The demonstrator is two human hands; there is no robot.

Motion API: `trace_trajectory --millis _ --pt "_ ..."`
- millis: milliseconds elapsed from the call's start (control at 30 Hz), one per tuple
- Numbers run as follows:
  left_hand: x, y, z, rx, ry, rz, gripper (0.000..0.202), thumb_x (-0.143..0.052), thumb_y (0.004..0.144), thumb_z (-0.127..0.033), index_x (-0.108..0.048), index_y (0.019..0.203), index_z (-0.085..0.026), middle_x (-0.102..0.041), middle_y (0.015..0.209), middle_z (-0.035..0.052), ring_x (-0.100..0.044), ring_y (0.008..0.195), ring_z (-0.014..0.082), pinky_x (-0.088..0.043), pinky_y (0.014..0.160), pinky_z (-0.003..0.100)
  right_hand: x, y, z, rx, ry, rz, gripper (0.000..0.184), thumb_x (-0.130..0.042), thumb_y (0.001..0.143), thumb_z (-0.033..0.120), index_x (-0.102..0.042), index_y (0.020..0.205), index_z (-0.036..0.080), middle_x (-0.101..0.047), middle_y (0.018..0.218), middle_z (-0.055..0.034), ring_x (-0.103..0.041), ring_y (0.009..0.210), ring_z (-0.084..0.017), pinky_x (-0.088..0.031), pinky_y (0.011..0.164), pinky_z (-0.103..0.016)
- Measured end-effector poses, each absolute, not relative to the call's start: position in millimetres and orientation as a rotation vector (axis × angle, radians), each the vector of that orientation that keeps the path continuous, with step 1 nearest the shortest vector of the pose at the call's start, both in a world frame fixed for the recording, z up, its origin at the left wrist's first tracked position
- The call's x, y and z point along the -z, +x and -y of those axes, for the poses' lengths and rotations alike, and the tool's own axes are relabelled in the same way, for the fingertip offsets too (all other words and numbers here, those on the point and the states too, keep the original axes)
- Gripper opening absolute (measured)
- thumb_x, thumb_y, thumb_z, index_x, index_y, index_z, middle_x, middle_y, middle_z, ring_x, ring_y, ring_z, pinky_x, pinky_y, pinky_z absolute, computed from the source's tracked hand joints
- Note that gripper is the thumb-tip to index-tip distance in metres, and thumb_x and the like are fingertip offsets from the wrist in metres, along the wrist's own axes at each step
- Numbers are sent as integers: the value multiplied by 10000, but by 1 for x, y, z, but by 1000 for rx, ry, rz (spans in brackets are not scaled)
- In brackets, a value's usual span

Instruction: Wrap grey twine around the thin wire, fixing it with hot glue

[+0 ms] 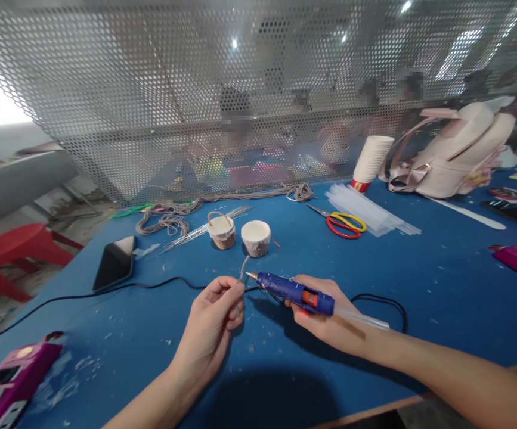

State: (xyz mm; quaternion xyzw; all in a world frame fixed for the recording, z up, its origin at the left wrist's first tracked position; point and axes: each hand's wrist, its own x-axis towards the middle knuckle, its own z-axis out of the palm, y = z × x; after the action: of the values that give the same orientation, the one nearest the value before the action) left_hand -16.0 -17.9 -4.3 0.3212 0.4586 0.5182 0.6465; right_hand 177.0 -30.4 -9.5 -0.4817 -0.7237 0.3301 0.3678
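Note:
Between the thumb and fingers of my left hand (217, 316) a short piece of grey cord (244, 267) is pinched, its free end pointing up. My right hand (325, 313) is wrapped round a blue hot glue gun (285, 287). The gun's metal nozzle is beside the cord; I cannot tell whether they touch. A clear glue stick (365, 317) sticks out of its back end. Beyond my hands stand two small cups, a white one without a handle (256, 237) and one with a cord handle (222, 231).
Scissors (345, 225), clear glue sticks (365, 208), stacked paper cups (372, 161) and a pale backpack (455, 149) are at the back right. Grey cord (164, 217) lies along the perforated metal screen (151, 89). A phone (115, 262) and a black cable (151, 283) are on the left.

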Motion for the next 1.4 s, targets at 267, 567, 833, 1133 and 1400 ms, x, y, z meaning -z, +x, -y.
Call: trace_trajectory --millis 267,567,833,1133,1400 --pt "3 -16 17 -1203 703 -1025 186 -726 672 -272 -612 656 -127 -515 548 -19 -338 411 34 -265 366 156 10 177 31 -837 -1220 1850 91 -514 665 127 -552 715 193 -588 651 17 -505 555 -115 -393 559 -224" --pt "9 -19 10 -952 429 -904 158 -578 788 -171 -581 640 -114 -504 597 -11 -245 363 -1 -202 299 109 13 178 25 -667 -1122 1782 55 -520 800 173 -536 846 198 -585 825 -22 -556 685 -128 -451 645 -236" --pt "11 -18 13 -721 365 -827 168 -583 779 -170 -572 627 -100 -455 571 -32 -174 338 -19 -162 276 97 20 177 14 -890 -1075 1709 207 -608 785 263 -567 970 181 -621 843 -24 -591 716 -129 -491 661 -237" --pt "17 -9 21 -657 481 -847 153 -653 743 -212 -590 638 -120 -558 567 0 -300 308 -5 -191 277 112 19 177 16 -1049 -1019 1640 132 -622 783 286 -604 858 180 -678 830 -22 -644 727 -135 -505 677 -236" --pt "17 -6 27 -947 828 -976 165 -633 774 -280 -565 686 -158 -591 530 17 -545 455 124 -456 446 232 17 178 17 -750 -1256 1695 81 -576 780 254 -566 783 173 -601 684 2 -541 589 -121 -446 571 -220"
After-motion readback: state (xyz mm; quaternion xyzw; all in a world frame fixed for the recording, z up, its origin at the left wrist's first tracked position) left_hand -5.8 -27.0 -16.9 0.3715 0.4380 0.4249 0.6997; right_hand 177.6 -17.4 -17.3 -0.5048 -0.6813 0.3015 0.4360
